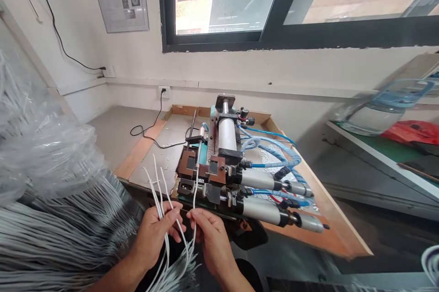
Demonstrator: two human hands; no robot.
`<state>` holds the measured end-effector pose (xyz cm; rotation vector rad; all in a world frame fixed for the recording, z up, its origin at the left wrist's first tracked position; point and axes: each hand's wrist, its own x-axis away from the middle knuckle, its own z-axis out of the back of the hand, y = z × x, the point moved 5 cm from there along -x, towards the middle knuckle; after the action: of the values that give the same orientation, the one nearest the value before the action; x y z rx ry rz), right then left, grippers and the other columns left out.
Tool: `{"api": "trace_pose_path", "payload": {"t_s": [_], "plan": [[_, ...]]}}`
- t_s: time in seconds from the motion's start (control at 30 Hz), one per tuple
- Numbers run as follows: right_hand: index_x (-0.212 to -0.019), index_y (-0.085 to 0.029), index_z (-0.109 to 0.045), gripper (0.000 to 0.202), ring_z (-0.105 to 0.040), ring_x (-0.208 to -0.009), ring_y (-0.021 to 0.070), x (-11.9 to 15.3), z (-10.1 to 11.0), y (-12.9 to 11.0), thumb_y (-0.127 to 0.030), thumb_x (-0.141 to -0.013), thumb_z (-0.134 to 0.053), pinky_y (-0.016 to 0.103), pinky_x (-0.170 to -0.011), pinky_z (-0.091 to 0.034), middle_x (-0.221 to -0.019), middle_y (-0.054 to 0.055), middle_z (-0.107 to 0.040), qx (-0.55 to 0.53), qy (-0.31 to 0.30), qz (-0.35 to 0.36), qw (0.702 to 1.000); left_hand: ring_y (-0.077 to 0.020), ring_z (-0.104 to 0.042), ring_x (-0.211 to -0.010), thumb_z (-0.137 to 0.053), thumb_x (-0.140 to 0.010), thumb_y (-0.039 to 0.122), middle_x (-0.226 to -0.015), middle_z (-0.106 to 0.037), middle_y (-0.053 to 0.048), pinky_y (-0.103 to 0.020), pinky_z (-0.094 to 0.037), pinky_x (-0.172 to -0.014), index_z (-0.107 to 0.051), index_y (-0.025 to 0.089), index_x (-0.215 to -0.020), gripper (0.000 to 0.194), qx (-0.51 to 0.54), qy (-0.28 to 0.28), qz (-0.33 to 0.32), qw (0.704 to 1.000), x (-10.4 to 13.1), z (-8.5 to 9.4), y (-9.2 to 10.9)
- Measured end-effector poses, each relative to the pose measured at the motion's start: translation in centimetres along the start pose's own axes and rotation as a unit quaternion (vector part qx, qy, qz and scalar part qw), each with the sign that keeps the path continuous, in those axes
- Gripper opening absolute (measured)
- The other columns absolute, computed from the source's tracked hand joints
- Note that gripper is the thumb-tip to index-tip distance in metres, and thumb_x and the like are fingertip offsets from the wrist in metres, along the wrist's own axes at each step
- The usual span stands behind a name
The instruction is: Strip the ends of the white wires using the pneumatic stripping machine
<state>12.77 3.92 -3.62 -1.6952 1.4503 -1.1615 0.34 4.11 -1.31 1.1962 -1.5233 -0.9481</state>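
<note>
My left hand [158, 229] is closed round several white cables [164, 255], whose free ends fan out above the fingers. Close beside it, my right hand [210, 233] pinches one white cable [194, 198] between thumb and fingers. That cable runs up from the pinch into the jaws of a pneumatic machine [216, 168] with brown blocks, and its end is hidden there. Below the hands the cables droop toward a grey bundle [183, 267] near my lap.
Large stacks of grey cables [61, 237] lie at the left, partly under clear plastic [37, 141]. Blue air hoses [284, 155] and metal cylinders [264, 212] reach right from the machine. A wooden rim [329, 200] edges the bench. A water jug [380, 109] lies on the right shelf.
</note>
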Motion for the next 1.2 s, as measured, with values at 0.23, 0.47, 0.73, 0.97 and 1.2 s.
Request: {"api": "trace_pose_path", "payload": {"t_s": [0.23, 0.47, 0.73, 0.97, 1.2], "plan": [[-0.069, -0.013, -0.064, 0.026, -0.032, -0.047, 0.0076, 0.3, -0.7, 0.2, -0.039, -0.071, -0.061, 0.021, -0.046, -0.027, -0.049, -0.005, -0.040, -0.024, -0.035, 0.001, 0.999, -0.0097, -0.051, -0.044, -0.063, -0.068, 0.033, -0.057, -0.056, 0.002, -0.016, -0.032, -0.032, -0.056, 0.014, -0.099, 0.037, -0.090, 0.025, -0.061, 0.994, -0.3, 0.3, 1.1], [-0.063, -0.015, -0.059, 0.026, -0.024, -0.040, 0.0051, 1.5, -1.6, 0.2, -0.039, -0.063, -0.068, 0.020, -0.038, -0.019, -0.045, -0.008, -0.035, 0.036, -0.074, 0.018, 0.996, -0.0033, -0.037, -0.038, -0.059, -0.072, 0.035, -0.065, -0.053, 0.002, -0.018, -0.028, -0.034, -0.063, 0.014, -0.092, 0.030, -0.158, 0.003, -0.101, 0.982, -0.1, -0.3, 2.2], [-0.084, -0.014, -0.062, 0.032, -0.036, -0.041, 0.0052, 2.1, 0.5, 1.2, -0.042, -0.067, -0.065, 0.019, -0.040, -0.027, -0.059, -0.001, -0.052, 0.010, 0.039, 0.030, 0.999, -0.0051, -0.036, -0.033, -0.031, -0.086, 0.042, -0.064, -0.057, 0.001, -0.019, -0.027, -0.033, -0.038, 0.018, -0.122, 0.044, -0.134, 0.059, -0.174, 0.974, 0.8, 0.5, 2.5], [-0.079, -0.014, -0.064, 0.032, -0.033, -0.039, 0.0045, 2.4, 0.7, 2.1, -0.042, -0.064, -0.067, 0.019, -0.038, -0.023, -0.054, -0.002, -0.051, -0.005, 0.044, 0.000, 0.999, -0.0061, -0.040, -0.035, -0.039, -0.084, 0.038, -0.058, -0.056, 0.004, -0.017, -0.031, -0.034, -0.043, 0.019, -0.112, 0.034, -0.075, 0.092, -0.135, 0.984, 0.8, 0.7, 1.9], [-0.073, -0.014, -0.065, 0.031, -0.027, -0.036, 0.0036, 1.9, 0.7, 2.2, -0.042, -0.062, -0.069, 0.020, -0.037, -0.016, -0.050, -0.003, -0.049, -0.024, 0.047, -0.029, 0.998, -0.0078, -0.046, -0.037, -0.044, -0.082, 0.037, -0.055, -0.056, 0.004, -0.019, -0.036, -0.039, -0.046, 0.018, -0.105, 0.031, -0.064, 0.082, -0.117, 0.988, 0.7, 0.6, 1.2]]}}
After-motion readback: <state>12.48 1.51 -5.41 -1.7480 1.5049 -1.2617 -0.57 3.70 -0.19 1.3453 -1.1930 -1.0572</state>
